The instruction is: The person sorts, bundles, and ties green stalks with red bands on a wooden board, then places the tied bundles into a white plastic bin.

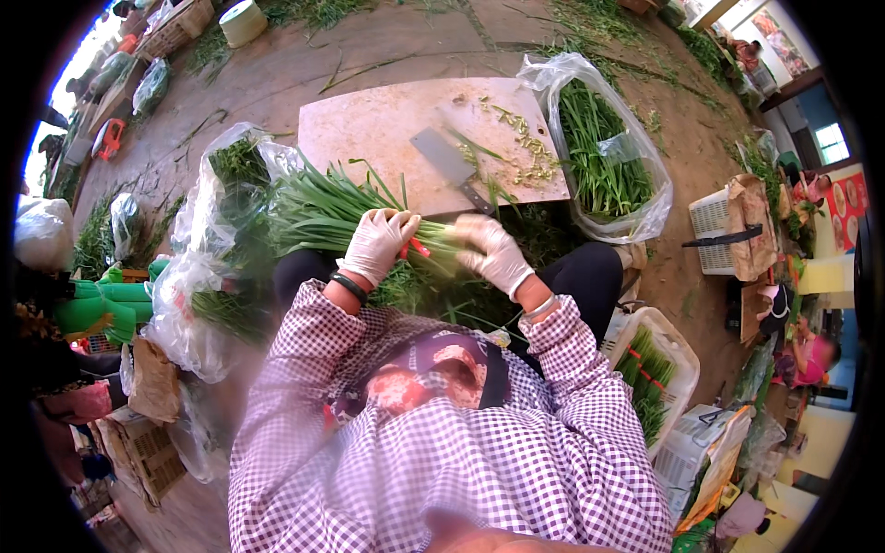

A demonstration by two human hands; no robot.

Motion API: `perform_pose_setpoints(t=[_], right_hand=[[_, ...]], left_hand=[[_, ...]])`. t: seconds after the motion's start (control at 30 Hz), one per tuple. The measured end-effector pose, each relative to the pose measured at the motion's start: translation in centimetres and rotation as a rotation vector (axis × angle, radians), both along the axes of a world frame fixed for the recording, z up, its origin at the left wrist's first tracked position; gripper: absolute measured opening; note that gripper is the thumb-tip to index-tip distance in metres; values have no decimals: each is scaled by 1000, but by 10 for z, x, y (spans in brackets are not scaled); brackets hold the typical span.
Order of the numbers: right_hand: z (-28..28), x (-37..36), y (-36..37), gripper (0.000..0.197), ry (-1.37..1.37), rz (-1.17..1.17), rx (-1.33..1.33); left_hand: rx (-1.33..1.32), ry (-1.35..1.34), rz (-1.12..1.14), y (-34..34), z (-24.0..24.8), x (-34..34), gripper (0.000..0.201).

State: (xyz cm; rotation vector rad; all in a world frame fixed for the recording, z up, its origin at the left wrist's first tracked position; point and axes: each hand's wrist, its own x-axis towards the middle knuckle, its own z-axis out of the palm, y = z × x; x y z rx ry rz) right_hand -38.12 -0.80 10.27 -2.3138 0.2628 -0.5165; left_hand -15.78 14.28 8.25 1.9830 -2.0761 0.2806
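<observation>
My gloved left hand (378, 245) is closed around a bunch of garlic chives (323, 210), with a red tie (418, 247) beside its fingers. Long green leaves fan out to the left, and the pale stem ends point right. At those stem ends is my gloved right hand (492, 252); its fingers are smeared by motion, so I cannot tell whether they grip any stems. Just beyond both hands lies a pale cutting board (369, 120). On it rests a cleaver (444, 157), handle toward me, among cut stem bits (524, 143).
A clear bag of greens (604, 157) stands right of the board. Another plastic bag (207, 212) with greens sits at the left. Near my right knee is a white basket (678, 369) holding red-tied bunches. Crates and people line the right side; loose leaves litter the floor (415, 46).
</observation>
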Motion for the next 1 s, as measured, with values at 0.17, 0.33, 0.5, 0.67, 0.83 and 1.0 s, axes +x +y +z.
perform_pose_setpoints(t=[0.17,0.33,0.5,0.67,0.83,1.0], right_hand=[[-6,-34,-26,20,485,-204,-67],[5,-15,-24,30,218,-229,513],[-2,18,2,44,89,196,1853],[-24,21,8,39,25,-93,1763],[-21,13,17,32,88,-169,1839],[-38,11,13,48,118,-146,1301]], left_hand=[[-98,-48,46,7,16,7,53],[-81,-107,-102,8,29,-6,53],[-220,-242,-143,8,38,-38,59],[-231,298,351,8,-7,-78,78],[26,2045,589,20,-56,-84,86],[-49,2383,309,-3,-31,-67,52]])
